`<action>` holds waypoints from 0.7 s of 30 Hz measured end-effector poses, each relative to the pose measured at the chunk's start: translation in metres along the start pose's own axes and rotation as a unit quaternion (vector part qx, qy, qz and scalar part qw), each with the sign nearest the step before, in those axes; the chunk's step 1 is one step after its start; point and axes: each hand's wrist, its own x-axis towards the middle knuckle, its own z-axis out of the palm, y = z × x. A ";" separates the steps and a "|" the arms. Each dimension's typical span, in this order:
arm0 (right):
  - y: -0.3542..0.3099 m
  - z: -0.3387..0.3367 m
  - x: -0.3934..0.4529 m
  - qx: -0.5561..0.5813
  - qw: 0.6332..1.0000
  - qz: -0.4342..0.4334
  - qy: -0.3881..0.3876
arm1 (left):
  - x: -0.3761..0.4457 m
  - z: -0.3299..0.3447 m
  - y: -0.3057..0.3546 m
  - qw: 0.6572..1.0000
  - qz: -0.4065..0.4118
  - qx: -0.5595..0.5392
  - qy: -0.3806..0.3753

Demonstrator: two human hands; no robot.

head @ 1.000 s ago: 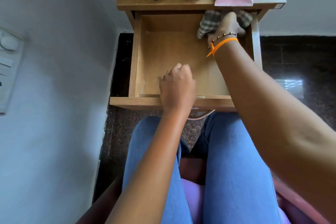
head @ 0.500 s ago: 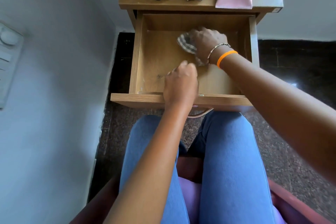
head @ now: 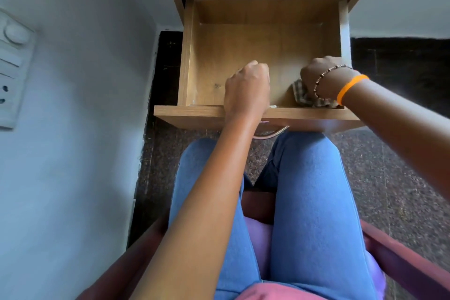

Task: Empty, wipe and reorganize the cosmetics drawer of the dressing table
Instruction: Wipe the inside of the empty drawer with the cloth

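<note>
Pressing a checked cloth (head: 300,90) into the near right corner of the drawer (head: 255,48), the right hand (head: 321,75) has it bunched under curled fingers, while the left hand (head: 247,87) hooks over the drawer's front edge. Soft, light and floppy by the look of it, that cloth should handle best gathered into a wad under the palm.
</note>
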 end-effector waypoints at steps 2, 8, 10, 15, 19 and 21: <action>0.001 0.007 0.000 0.008 0.999 0.003 0.047 | -0.002 0.003 0.001 1.000 -0.003 0.001 -0.002; 0.020 -0.021 0.029 0.031 0.987 0.005 0.158 | -0.002 0.004 0.000 0.999 -0.029 -0.015 0.008; 0.027 -0.025 0.044 -0.035 0.990 -0.016 0.139 | 0.000 0.002 0.001 0.999 -0.031 -0.019 0.019; 0.023 -0.006 0.027 -0.078 0.988 -0.043 0.128 | -0.001 0.004 0.000 0.999 -0.022 -0.032 0.025; 0.007 -0.012 -0.005 0.033 0.997 -0.053 -0.050 | -0.001 0.000 0.002 0.998 -0.041 -0.054 0.013; 0.007 -0.011 -0.013 0.044 0.990 -0.066 -0.120 | -0.003 -0.002 0.003 0.997 -0.043 -0.063 0.008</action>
